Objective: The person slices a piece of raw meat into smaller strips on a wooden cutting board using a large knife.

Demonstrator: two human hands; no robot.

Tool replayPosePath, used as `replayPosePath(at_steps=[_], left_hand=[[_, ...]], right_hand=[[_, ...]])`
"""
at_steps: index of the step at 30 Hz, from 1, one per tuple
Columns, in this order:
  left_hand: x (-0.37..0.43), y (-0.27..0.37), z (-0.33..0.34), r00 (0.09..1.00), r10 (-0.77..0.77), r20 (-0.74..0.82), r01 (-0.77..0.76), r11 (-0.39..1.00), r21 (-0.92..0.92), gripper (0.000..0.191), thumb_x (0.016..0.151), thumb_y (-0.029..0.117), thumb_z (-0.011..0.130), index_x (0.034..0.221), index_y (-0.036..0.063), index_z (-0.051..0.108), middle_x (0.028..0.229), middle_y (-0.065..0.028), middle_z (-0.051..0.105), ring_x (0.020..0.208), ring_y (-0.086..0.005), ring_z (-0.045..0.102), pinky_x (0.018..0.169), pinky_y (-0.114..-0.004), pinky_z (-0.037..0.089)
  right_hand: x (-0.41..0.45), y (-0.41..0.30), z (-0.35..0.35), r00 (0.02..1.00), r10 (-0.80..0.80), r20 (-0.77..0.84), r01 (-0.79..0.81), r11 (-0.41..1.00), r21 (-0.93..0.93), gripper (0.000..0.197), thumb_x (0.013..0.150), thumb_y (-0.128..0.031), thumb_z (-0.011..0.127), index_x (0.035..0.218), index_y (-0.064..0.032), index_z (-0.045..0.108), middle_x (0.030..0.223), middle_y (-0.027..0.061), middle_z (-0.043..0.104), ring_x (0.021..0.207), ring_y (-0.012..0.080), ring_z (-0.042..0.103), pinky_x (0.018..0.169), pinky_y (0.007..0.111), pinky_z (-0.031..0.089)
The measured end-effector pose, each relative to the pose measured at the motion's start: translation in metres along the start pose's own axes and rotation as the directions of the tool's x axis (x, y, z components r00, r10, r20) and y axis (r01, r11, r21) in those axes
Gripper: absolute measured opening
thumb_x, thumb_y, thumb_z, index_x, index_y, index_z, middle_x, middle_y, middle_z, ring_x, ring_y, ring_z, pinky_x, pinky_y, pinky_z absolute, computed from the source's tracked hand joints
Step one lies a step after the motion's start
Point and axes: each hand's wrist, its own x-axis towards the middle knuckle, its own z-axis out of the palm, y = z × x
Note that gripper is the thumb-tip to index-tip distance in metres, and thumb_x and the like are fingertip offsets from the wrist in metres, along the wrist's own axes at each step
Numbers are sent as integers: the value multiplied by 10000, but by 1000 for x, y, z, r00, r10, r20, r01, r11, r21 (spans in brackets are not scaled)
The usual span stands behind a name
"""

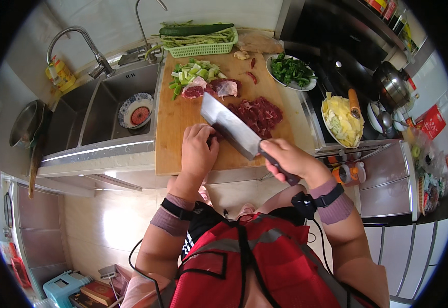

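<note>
My right hand (285, 156) grips the dark handle of a cleaver (231, 125), its broad blade tilted across the wooden cutting board (170, 154). Beside the blade, my left hand (200, 148) rests on the board with curled fingers against a dark piece, probably meat, mostly hidden by the fingers and blade. Sliced red meat (260, 113) is heaped right of the blade. Larger raw meat chunks (210, 87) lie beyond it, next to chopped green onion (195, 72). Red chilies (251, 77) and a piece of ginger (241, 55) are near the board's far edge.
A green basket (200, 50) holds a cucumber and long beans. At left, a patterned bowl (136, 111) sits in the steel sink (104, 127). A plate of green peppers (291, 71) and a plate of sliced pale vegetables (343, 121) stand right, by the stove.
</note>
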Motion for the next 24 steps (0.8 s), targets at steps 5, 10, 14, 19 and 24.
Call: replayPosePath(at_steps=[5, 10, 14, 19, 24], left_hand=[[-1, -2, -2, 1000, -17, -12, 17, 1000, 16, 128, 747, 23, 653, 875, 27, 654, 947, -123, 641, 940, -337, 582, 854, -415, 485], [-2, -2, -1, 1000, -21, -17, 21, 1000, -1, 129, 735, 9, 662, 862, 29, 647, 939, -127, 651, 932, -345, 597, 852, -419, 485], [-1, 1, -2, 999, -37, -5, 37, 999, 27, 150, 726, 15, 670, 873, 34, 648, 945, -120, 653, 936, -340, 592, 855, -415, 482], [-1, -1, -4, 999, -38, -8, 38, 998, 43, 158, 723, 20, 675, 878, 34, 646, 960, -115, 654, 933, -339, 589, 851, -418, 481], [4, 2, -3, 1000, -27, 4, 27, 1000, 16, 151, 722, 31, 681, 869, 33, 648, 967, -117, 656, 938, -344, 592, 851, -422, 482]], right_hand=[[-13, -1, 5, 995, -28, -91, 25, 999, -25, 374, 1043, -361, 426, 947, -21, 548, 589, 35, 538, 385, 98, 479, 368, 262, 407], [-7, -7, 20, 988, -104, -117, 89, 988, -123, 360, 1037, -334, 451, 920, -10, 554, 579, 35, 542, 385, 106, 489, 372, 272, 412], [-16, -9, 18, 991, -64, -114, 38, 975, -219, 359, 1039, -329, 448, 903, -9, 536, 576, 37, 542, 388, 110, 499, 373, 277, 410], [-24, -18, 29, 997, -7, -79, -16, 959, -284, 350, 1043, -324, 432, 903, -11, 503, 566, 43, 531, 382, 131, 498, 376, 293, 408], [34, -26, 42, 987, -147, -63, 110, 910, -400, 398, 1044, -340, 400, 903, 23, 479, 561, 99, 536, 399, 207, 557, 372, 350, 422]])
